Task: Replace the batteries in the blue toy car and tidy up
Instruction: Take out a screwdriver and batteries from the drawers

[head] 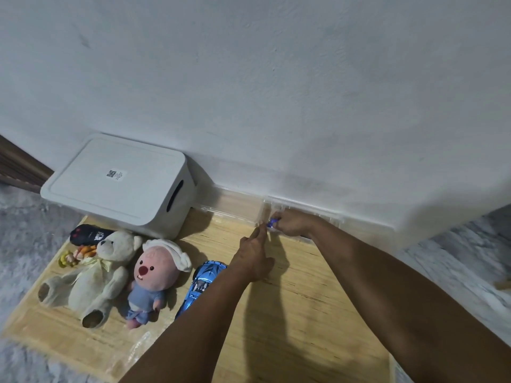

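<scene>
The blue toy car [203, 283] lies on the wooden board [290, 313], partly hidden behind my left forearm. At the far edge, against the wall, stands a clear plastic box [235, 205] with its lid up. My right hand [293, 223] reaches into the box and pinches small blue-and-silver batteries [272, 223]. My left hand [253, 258] stretches toward the box, its fingertips touching the box's front edge beside the batteries.
A white lidded storage bin [119, 183] sits at the back left. A cream teddy bear [91, 275], a pink plush in blue clothes [154, 277], a black remote [88, 234] and a small figure [69, 258] lie on the left. Grey carpet [25, 230] surrounds the board.
</scene>
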